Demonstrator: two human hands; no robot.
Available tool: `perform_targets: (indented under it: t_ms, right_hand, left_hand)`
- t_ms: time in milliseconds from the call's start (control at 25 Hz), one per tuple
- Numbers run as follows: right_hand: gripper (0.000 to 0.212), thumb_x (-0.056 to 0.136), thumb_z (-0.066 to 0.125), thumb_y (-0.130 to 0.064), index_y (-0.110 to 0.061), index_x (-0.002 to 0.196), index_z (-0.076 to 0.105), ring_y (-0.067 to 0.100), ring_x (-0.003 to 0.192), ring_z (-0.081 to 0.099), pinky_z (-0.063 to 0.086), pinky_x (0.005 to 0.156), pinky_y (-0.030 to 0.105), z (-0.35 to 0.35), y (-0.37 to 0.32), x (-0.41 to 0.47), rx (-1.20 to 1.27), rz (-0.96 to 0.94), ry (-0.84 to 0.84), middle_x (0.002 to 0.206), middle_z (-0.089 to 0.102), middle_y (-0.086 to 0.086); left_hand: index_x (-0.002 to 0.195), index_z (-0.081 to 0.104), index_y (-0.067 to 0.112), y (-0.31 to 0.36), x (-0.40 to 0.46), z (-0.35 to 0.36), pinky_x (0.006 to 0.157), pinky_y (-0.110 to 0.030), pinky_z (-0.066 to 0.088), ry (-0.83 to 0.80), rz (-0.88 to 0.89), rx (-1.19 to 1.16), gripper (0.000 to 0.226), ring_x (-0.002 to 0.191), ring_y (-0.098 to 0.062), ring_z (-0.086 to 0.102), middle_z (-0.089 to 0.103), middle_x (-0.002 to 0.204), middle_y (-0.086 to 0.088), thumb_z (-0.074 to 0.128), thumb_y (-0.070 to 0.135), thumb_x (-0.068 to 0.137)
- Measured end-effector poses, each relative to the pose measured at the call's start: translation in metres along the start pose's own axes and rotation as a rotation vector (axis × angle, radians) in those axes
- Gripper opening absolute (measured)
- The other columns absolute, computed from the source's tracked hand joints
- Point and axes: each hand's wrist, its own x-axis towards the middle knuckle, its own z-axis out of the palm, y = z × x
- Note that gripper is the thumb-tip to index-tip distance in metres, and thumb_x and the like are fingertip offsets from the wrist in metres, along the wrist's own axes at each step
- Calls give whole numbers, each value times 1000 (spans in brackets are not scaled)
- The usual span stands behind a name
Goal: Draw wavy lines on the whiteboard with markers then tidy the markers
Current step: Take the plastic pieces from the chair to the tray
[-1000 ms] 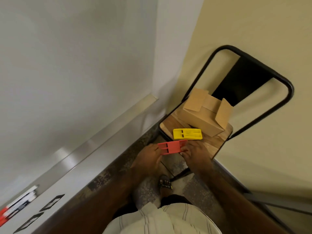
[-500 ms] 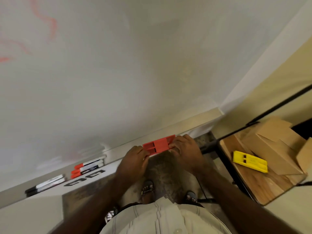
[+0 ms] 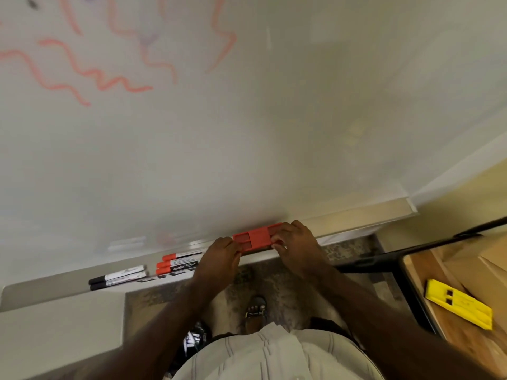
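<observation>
Now red holder [image 3: 258, 238] gripped between left hand [image 3: 220, 260], right hand [image 3: 297, 246].

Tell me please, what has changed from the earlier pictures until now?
Both hands, left hand and right hand, carried the red holder from over the chair to the whiteboard tray, the fingers keeping their grip on its ends. The yellow holder stayed on the chair, and the markers stayed on the tray.

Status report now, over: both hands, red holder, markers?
Left hand and right hand grip red holder at tray. Red markers, black markers on tray. Nothing in the way.
</observation>
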Motion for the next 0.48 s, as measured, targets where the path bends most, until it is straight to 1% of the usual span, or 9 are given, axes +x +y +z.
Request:
perform_targets:
  t_ms: [160, 280, 360, 480]
  right_hand:
    - [15, 92, 66, -29, -21, 95, 78, 24, 97, 57, 51, 86, 42, 11, 1, 5, -9, 0, -50, 108, 72, 0]
    - [21, 93, 60, -28, -20, 96, 79, 26, 96, 60, 52, 85, 42, 15, 5, 4, -27, -25, -81, 109, 73, 1]
    - [23, 93, 58, -25, -21, 99, 79, 28, 95, 62, 53, 82, 42, 17, 12, 3, -30, -58, -93, 110, 74, 2]
    - [24, 92, 62, -19, -24, 108, 79, 27, 95, 64, 54, 81, 41, 16, 23, 1, -19, -92, -74, 114, 75, 0]
  left_hand:
    - [93, 74, 10, -9, 4, 7, 74, -40, 54, -31, -21, 43, 8, 85, -29, 62, 68, 90, -9, 66, 10, 93]
    - [91, 75, 10, -8, 5, 12, 72, -40, 56, -61, -38, 84, 6, 83, -28, 63, 69, 89, -8, 71, 6, 88]
    - [90, 76, 11, -6, 6, 15, 70, -39, 58, -77, -40, 127, 11, 80, -28, 65, 69, 86, -7, 75, 3, 83]
    - [103, 74, 14, 2, 7, 15, 75, -41, 57, -101, -114, 122, 19, 88, -27, 63, 69, 95, -6, 66, 5, 88]
